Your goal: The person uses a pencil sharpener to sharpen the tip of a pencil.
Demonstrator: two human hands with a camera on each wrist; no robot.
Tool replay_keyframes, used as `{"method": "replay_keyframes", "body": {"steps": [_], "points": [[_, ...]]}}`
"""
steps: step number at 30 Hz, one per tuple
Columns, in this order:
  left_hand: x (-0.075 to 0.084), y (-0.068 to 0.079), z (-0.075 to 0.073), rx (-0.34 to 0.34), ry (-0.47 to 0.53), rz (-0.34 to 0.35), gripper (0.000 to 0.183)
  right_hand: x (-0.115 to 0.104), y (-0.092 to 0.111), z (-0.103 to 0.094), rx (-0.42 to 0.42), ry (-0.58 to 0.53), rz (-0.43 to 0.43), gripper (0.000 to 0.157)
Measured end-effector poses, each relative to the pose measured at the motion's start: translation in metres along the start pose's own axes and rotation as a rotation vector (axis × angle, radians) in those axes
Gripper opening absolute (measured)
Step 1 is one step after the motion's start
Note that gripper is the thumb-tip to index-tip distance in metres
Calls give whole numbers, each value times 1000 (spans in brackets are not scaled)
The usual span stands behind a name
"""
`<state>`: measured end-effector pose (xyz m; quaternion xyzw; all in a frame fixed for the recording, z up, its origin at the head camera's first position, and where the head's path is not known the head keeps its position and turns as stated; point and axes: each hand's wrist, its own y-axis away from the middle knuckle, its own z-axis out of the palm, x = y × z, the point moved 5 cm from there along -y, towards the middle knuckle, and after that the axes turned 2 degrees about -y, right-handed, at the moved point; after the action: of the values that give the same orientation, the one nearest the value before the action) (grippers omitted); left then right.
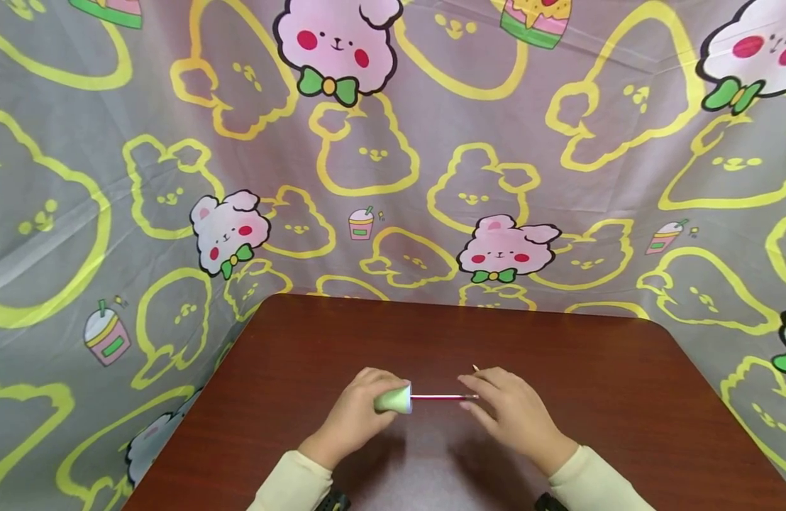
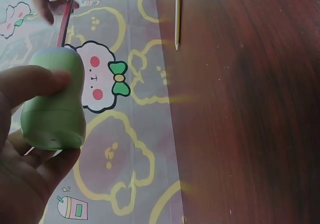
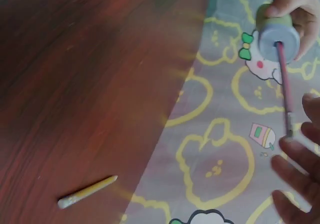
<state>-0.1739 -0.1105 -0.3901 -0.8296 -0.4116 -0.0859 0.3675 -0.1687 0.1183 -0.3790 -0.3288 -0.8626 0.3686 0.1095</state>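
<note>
My left hand [image 1: 357, 408] grips a green pencil sharpener [image 2: 55, 101], thumb on its near side and fingers beneath. A red pencil [image 3: 284, 81] sticks straight out of the hole in the sharpener's pale end face [image 3: 280, 38], its tip hidden inside. Beside the pencil's free end, my right hand [image 1: 511, 411] is held with fingers spread and loosely bent. In the right wrist view one fingertip is right at the metal band [image 3: 290, 121] of that end, with no fingers wrapped round it. Both hands are raised over the table.
A yellow pencil [image 3: 90, 190] lies on the brown wooden table [image 1: 342, 333], beyond the right hand and mostly hidden by it in the head view. Curtains [image 1: 393, 213] printed with cartoon animals stand round the table's back and sides.
</note>
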Motion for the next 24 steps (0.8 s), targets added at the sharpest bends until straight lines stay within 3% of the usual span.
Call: {"method": "replay_keyframes", "body": {"steps": [3, 7, 13, 19, 24], "points": [[-2, 0, -1, -25, 47, -44, 46, -5, 3, -2, 72, 15, -123, 38], [-3, -1, 0, -65, 84, -77, 46, -9, 6, -1, 134, 30, -186, 38], [-3, -2, 3, -99, 116, -105, 45, -11, 12, 3, 218, 32, -177, 38], [1, -3, 3, -67, 118, -73, 45, -12, 13, 3, 292, 4, -163, 33], [4, -3, 4, -15, 73, -7, 45, -11, 11, 3, 225, -45, -79, 26]]}}
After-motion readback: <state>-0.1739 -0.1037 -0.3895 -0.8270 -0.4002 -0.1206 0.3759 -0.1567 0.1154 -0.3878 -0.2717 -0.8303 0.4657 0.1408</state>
